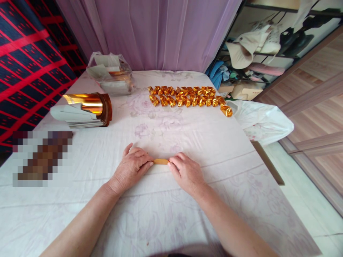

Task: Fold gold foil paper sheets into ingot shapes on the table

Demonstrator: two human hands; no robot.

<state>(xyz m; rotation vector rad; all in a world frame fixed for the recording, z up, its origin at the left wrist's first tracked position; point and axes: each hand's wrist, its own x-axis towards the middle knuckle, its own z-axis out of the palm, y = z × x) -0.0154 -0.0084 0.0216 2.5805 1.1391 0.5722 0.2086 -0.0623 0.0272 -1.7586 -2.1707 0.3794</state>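
A narrow folded strip of gold paper [161, 161] lies crosswise between my hands, low over the tablecloth. My left hand [135, 162] pinches its left end between thumb and fingers, with the little finger lifted away. At the other end, my right hand [186, 169] grips the strip in the same way. Both ends of the strip are hidden under the fingertips. Beyond my hands, two rows of folded shiny gold paper pieces [187, 101] stand at the far side of the table. A curled stack of gold foil sheets [91, 107], pale on the back, sits to the left.
A clear plastic bag [111, 76] with more sheets stands at the far left. The table has a pale floral cloth [166, 221]. Off its right edge are a white plastic bag [268, 121] and a shelf with a cap [242, 50]. A purple curtain [155, 32] hangs behind.
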